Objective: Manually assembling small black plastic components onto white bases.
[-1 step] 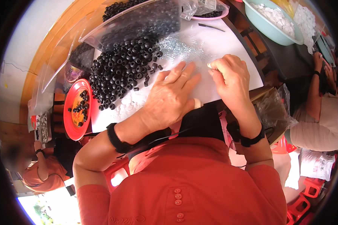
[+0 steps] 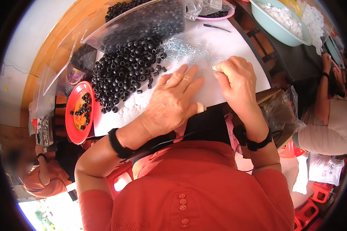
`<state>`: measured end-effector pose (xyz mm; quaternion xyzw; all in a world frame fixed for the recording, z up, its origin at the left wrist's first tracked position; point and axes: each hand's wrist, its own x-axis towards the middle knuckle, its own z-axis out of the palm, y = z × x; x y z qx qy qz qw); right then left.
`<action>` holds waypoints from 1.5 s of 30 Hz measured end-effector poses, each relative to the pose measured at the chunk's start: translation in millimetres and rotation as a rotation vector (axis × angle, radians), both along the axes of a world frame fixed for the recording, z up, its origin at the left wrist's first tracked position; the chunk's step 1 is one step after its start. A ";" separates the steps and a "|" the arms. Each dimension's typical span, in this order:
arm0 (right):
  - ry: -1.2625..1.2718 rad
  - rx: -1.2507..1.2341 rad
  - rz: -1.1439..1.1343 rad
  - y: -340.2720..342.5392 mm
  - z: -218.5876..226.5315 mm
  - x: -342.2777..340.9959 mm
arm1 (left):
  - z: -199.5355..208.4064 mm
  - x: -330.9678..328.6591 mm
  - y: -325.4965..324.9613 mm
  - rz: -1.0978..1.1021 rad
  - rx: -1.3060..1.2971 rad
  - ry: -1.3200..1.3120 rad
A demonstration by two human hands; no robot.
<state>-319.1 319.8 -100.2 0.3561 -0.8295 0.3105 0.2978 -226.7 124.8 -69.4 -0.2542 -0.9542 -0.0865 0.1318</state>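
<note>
My left hand (image 2: 172, 99) rests palm down over the white tabletop (image 2: 241, 48), fingers stretched and spread. A pale cover wraps its thumb tip. Beside its fingertips lies a big heap of black, barrel-shaped plastic pieces with holes (image 2: 123, 73). Small white pieces (image 2: 133, 109) are partly under the left wrist. Ahead of both hands are scattered tiny clear, shiny pieces (image 2: 187, 48). My right hand (image 2: 237, 79) is raised over the table's right part, thumb and forefinger pinched together. Something small and whitish shows at the forefinger tip; whether it is held or worn, I cannot tell.
A clear plastic bin (image 2: 142, 23) leans over the heap. A red plate (image 2: 79, 131) with black pieces sits at the left. A thin dark tool (image 2: 216, 27) lies at the back, a pale green basin (image 2: 258, 13) beyond. Other people (image 2: 327, 119) sit at the right and left.
My left hand has shifted slightly to the left, its fingers still spread. The right hand stays in place.
</note>
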 end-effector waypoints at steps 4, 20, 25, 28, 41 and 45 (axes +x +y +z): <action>0.006 0.048 0.053 -0.9 1.7 4.3 | 4.6 16.0 -8.0 0.043 -0.014 -0.026; -0.013 -0.028 -0.015 -16.8 -2.4 1.9 | -1.3 -17.9 -2.1 0.113 0.110 0.188; -0.010 -0.102 0.049 -14.2 0.1 4.9 | -0.5 1.7 -12.8 0.142 0.169 0.144; -0.023 -0.098 0.055 -15.1 0.6 6.4 | -5.7 5.7 -17.1 0.149 0.229 0.163; -0.012 -0.212 0.102 -12.8 2.0 9.5 | -8.9 -34.7 -8.3 0.173 -0.001 0.264; -0.193 -0.398 0.230 -16.2 8.8 16.2 | -5.3 -23.0 -5.7 0.131 0.406 0.183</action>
